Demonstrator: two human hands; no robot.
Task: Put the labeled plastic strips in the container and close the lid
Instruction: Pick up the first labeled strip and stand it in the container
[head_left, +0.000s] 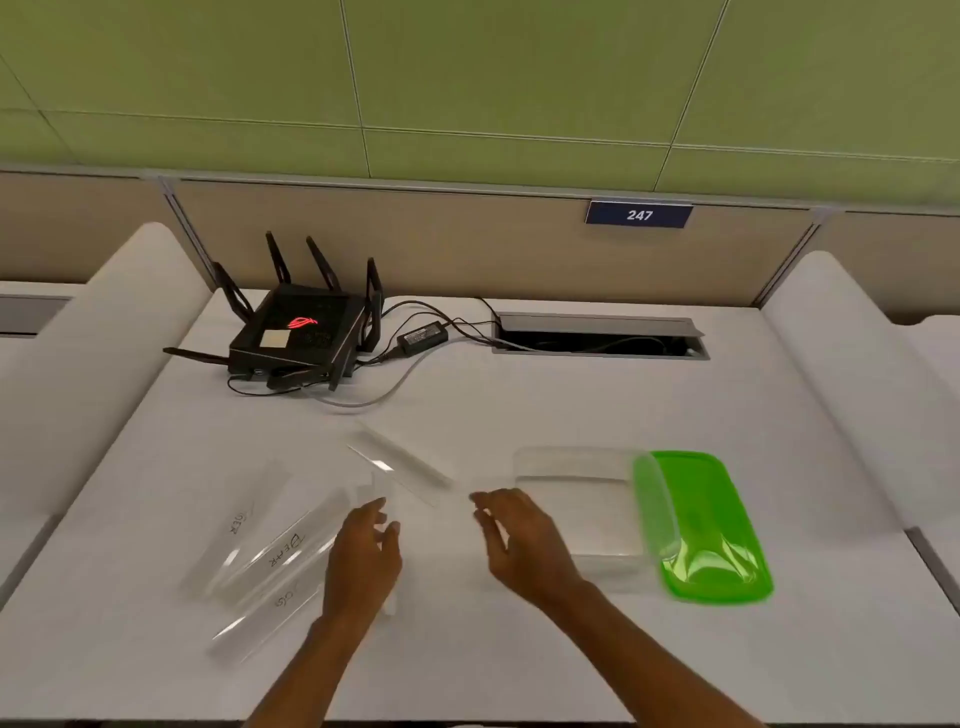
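Several clear plastic strips with handwritten labels lie on the white table. Three lie side by side at the left (270, 556), and another strip (402, 465) lies angled further back. A clear container (576, 467) stands open at the right, with its green lid (701, 525) leaning on its right edge. My left hand (363, 556) hovers with fingers apart over a strip partly hidden beneath it. My right hand (524, 540) is open just left of the container and holds nothing.
A black router (296, 332) with antennas, a power adapter (422, 336) and cables sit at the back left. An open cable hatch (597, 335) is set in the table at the back. White padded dividers flank the desk.
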